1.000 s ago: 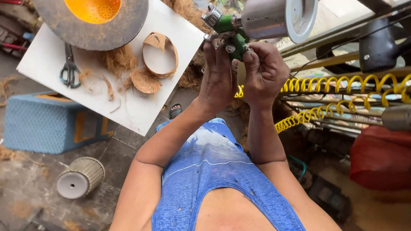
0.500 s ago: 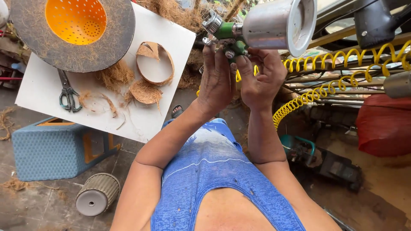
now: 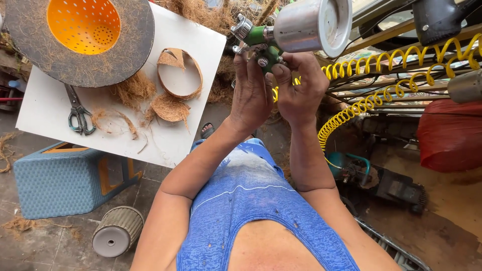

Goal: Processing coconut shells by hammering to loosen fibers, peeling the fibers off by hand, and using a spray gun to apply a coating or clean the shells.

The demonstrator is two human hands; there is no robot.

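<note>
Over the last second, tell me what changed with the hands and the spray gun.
Both hands kept hold throughout: the left hand and right hand still grip the green spray gun with its metal cup. Gun and hands drifted slightly left in the view as the camera shifted. The yellow coiled hose, the scissors and the coconut shell pieces on the white board lie as before.

craft workshop: coconut husk fibre [image 3: 134, 89], air hose [image 3: 351, 113].

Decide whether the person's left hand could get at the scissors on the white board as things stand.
Probably not at once: the left hand grips the green spray gun with the right hand. The scissors lie uncovered on the white board.
</note>
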